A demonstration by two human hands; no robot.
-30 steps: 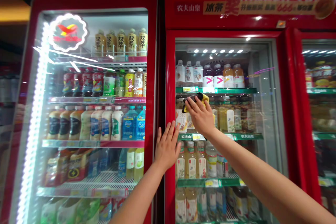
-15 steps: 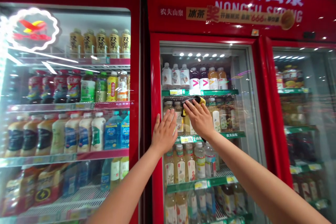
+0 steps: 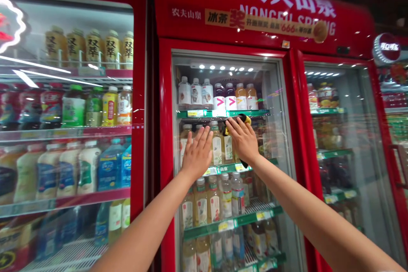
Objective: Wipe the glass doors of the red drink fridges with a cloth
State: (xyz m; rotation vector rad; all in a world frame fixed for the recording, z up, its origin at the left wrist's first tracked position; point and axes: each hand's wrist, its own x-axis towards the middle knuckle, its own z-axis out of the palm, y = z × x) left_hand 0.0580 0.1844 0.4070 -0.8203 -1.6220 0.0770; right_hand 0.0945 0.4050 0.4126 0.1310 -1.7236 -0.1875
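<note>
My right hand (image 3: 244, 139) presses a black-and-yellow cloth (image 3: 243, 117) flat to the glass door (image 3: 270, 89) of a red drinks fridge. The cloth shows above the fingertips, and a dark end of it hangs below the palm; the rest is hidden under the hand. To its left, my left hand (image 3: 198, 153) is raised with the palm toward the same pane, fingers stretched and empty. Whether that palm touches the glass I cannot tell. Behind the pane, bottles (image 3: 216, 146) stand on green-edged shelves (image 3: 232, 222).
A red door frame (image 3: 165, 136) borders the pane on the left. Further left is a second fridge (image 3: 140, 72) filled with bottles. On the right, another glass door (image 3: 334, 136) adjoins, then a further cooler (image 3: 395, 106) with a round lit sign (image 3: 386, 47).
The view has turned to the right, so the fridges sit further left in it. Against the door, both hands have shifted right, the cloth moving along under my right hand.
</note>
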